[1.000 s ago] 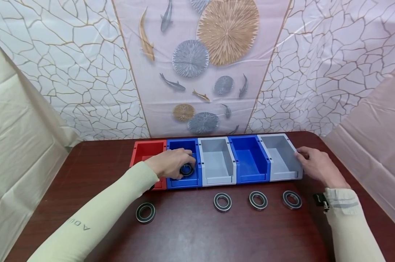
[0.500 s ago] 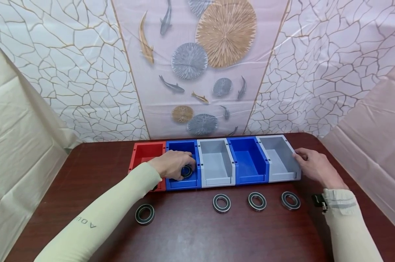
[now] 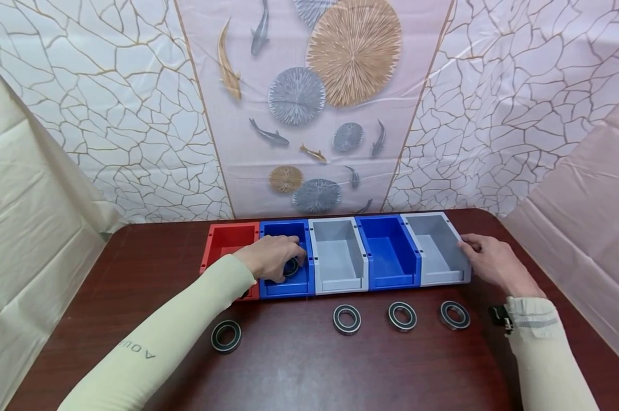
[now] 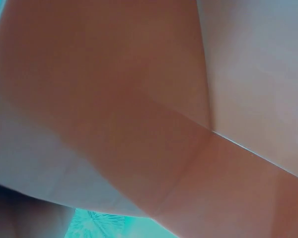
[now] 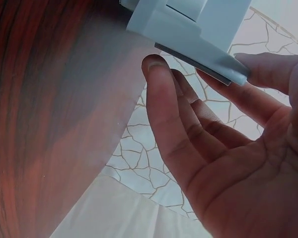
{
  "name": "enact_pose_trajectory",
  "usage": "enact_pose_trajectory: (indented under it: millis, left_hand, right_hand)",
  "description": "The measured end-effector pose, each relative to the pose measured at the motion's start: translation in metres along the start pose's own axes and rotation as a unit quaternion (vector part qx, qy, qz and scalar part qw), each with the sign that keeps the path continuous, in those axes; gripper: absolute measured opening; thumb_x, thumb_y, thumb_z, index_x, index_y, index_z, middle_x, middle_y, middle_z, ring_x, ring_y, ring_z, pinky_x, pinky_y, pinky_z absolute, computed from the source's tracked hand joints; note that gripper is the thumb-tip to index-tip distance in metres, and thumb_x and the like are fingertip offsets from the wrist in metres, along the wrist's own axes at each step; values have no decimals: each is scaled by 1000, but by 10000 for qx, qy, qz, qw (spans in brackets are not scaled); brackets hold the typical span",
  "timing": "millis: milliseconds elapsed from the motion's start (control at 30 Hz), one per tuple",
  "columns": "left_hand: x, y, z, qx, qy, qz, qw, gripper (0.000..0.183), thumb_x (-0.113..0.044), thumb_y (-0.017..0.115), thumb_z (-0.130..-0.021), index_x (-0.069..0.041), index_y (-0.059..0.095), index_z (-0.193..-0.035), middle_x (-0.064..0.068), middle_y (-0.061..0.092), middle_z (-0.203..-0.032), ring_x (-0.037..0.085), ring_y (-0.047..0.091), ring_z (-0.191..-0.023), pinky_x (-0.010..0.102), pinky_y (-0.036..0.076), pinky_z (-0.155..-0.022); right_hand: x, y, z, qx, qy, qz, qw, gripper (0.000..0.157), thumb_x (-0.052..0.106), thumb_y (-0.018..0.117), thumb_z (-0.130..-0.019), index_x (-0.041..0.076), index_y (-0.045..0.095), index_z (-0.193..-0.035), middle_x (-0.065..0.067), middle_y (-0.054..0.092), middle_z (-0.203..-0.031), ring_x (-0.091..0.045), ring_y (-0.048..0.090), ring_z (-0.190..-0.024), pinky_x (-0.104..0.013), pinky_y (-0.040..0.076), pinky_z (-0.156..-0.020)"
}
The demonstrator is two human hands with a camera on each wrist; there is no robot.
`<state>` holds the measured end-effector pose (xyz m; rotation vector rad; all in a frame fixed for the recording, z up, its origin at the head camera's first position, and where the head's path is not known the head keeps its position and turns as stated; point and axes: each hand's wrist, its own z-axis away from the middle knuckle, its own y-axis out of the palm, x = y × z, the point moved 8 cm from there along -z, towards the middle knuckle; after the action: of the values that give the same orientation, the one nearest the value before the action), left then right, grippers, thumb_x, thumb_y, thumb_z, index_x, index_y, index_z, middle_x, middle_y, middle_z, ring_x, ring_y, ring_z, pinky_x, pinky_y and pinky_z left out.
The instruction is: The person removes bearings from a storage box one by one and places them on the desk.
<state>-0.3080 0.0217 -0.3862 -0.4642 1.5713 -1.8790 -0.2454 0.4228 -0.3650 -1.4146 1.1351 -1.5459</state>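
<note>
My left hand [image 3: 272, 257] reaches into the left blue bin [image 3: 287, 290], fingers curled round a ball bearing [image 3: 291, 266]; part of the ring is hidden behind the fingers. The left wrist view is filled by blurred, close surfaces and shows no bearing. At the far right end of the row, my right hand [image 3: 494, 260] pinches the side wall of the right grey bin [image 3: 445, 277] between thumb and forefinger. In the right wrist view, the thumb lies on one side of the grey bin's edge [image 5: 208, 62], the other fingers bent below it.
A red bin [image 3: 232, 233], a middle grey bin [image 3: 342, 283] and another blue bin [image 3: 393, 279] complete the row. On the dark wooden table [image 3: 299, 365] lie several bearings: a left bearing [image 3: 216, 337], then three right-hand ones, including one ring [image 3: 337, 320] before the middle bin.
The bearing in my left hand has turned slightly and shows less between the fingers. My right hand keeps its grip on the grey bin. The head view has shifted a little.
</note>
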Motion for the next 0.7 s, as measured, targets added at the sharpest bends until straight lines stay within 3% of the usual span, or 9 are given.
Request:
enact_pose_trajectory:
  millis: [300, 700]
  left_hand:
    - [-2, -1, -1, 31, -41, 140, 9999, 40, -19, 85, -83, -24, 73, -121, 3, 63, -122, 20, 62, -112, 39, 56, -101]
    - [-3, 0, 0, 237, -51, 69, 9997, 41, -15, 84, -84, -23, 72, -123, 4, 64, -129, 22, 60, -119, 42, 56, -101]
  right_hand:
    - [-3, 3, 0, 72, 31, 34, 10000, 55, 32, 43, -108, -10, 48, -144, -39, 52, -138, -54, 54, -122, -68, 43, -99]
    - [-1, 3, 0, 33, -73, 33, 10000, 53, 30, 44, -108, -10, 49, -143, -40, 52, -137, -55, 53, -122, -68, 42, -99]
